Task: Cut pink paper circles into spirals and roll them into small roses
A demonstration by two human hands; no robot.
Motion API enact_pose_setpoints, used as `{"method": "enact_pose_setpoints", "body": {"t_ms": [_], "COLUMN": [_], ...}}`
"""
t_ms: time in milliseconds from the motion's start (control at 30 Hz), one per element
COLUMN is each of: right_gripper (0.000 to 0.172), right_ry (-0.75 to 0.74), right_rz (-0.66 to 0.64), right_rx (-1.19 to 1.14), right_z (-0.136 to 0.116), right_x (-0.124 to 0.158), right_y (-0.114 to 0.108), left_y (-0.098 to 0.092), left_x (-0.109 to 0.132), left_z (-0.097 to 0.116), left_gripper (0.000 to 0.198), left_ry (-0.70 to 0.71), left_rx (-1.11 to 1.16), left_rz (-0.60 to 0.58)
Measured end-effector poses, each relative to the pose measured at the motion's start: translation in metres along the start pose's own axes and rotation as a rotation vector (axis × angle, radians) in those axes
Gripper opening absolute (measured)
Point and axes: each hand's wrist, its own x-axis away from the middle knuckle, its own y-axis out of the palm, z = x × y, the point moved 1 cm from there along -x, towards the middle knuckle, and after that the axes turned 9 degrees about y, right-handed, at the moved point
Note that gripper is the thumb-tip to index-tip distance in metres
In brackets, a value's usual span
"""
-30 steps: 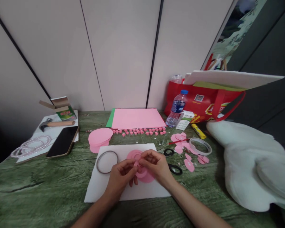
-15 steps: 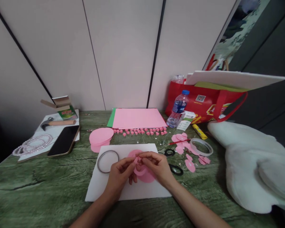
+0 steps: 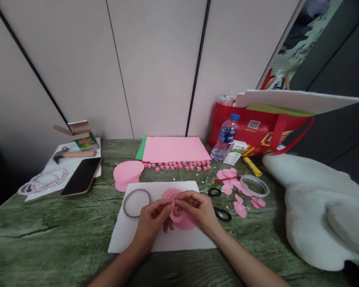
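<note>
My left hand (image 3: 152,221) and my right hand (image 3: 197,210) meet over a white sheet (image 3: 128,235) on the green table. Both pinch a curled pink paper strip (image 3: 176,215) between thumbs and fingertips. The strip hangs from a pink paper spiral (image 3: 184,221) that lies on the sheet under my hands. A metal ring (image 3: 137,202) rests on the sheet just left of my left hand. Black scissors (image 3: 221,213) lie right of my right hand, partly hidden by it.
Pink paper circles (image 3: 128,172), a row of small pink rolled buds (image 3: 176,166), pink and green sheets (image 3: 175,148), cut petals (image 3: 230,179), tape roll (image 3: 254,185), glue stick (image 3: 251,166), water bottle (image 3: 225,137), red bag (image 3: 257,127). Left: phone (image 3: 81,176), hammer (image 3: 73,154), beads (image 3: 43,180). White plush (image 3: 317,207) right.
My fingers have shifted slightly on the pink strip, curling it a little more. The view has drifted a bit; nothing else on the table has moved.
</note>
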Motion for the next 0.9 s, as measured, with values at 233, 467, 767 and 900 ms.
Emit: {"method": "enact_pose_setpoints", "body": {"t_ms": [233, 467, 767, 900], "right_gripper": [0.016, 0.018, 0.021, 0.020], "right_ry": [0.004, -0.011, -0.007, 0.002], "right_rz": [0.034, 0.021, 0.043, 0.026], "right_rx": [-0.018, -0.010, 0.006, 0.012], "right_z": [0.0007, 0.0046, 0.0039, 0.0051], "right_x": [-0.0006, -0.0017, -0.0022, -0.0019], "right_y": [-0.0023, -0.0031, -0.0028, -0.0028], "left_y": [-0.0003, -0.0003, 0.0017, -0.0003], "left_x": [0.0013, 0.0014, 0.0031, 0.0014], "left_z": [-0.0015, 0.0004, 0.0010, -0.0008], "left_gripper": [0.034, 0.032, 0.035, 0.036], "left_ry": [0.004, 0.012, -0.005, -0.001], "left_rx": [0.003, 0.024, -0.003, -0.009], "left_rz": [-0.005, 0.002, 0.002, -0.001]}}
